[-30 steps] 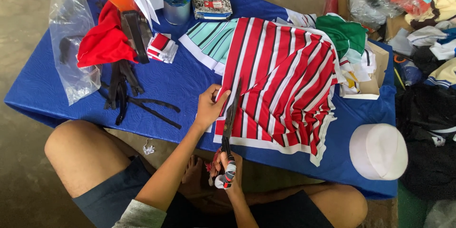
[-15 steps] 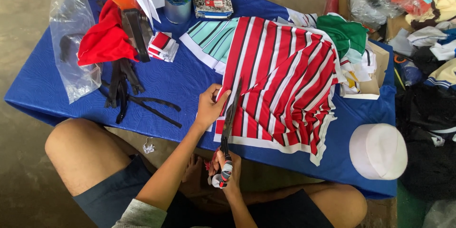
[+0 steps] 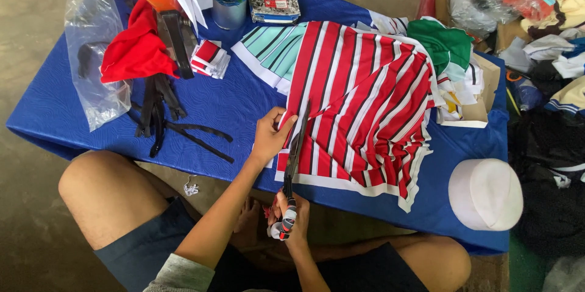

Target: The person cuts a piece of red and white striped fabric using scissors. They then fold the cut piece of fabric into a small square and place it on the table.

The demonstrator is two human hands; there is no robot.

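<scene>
Lying spread across the middle of the blue tabletop (image 3: 231,109), a red, white and black striped cloth (image 3: 359,103) is seen with its white-bordered lower edge running along the near side. The left hand (image 3: 271,137) is pressed flat on the cloth's left edge, fingers curled over the fabric, so the cloth is pinned there rather than lifted. A pair of long dark scissors (image 3: 294,158) is held in the right hand (image 3: 286,216), which is closed around taped handles below the tabletop's near edge; the blades are pointed away from the person and laid along the cloth's left side, just beside the left hand. Whether the blades are parted cannot be told.

Under the striped cloth's upper left corner a mint-and-white striped piece (image 3: 271,51) is partly covered. Green fabric (image 3: 445,45) is piled at the upper right, next to a shallow cardboard box (image 3: 484,94). A white round cap (image 3: 485,193) is set near the tabletop's right near corner, well apart from the hands. To the left, a red cloth (image 3: 137,51), black strips (image 3: 161,115) and a clear plastic bag (image 3: 91,54) are gathered. Bare knees are seen beneath the tabletop's near edge.
</scene>
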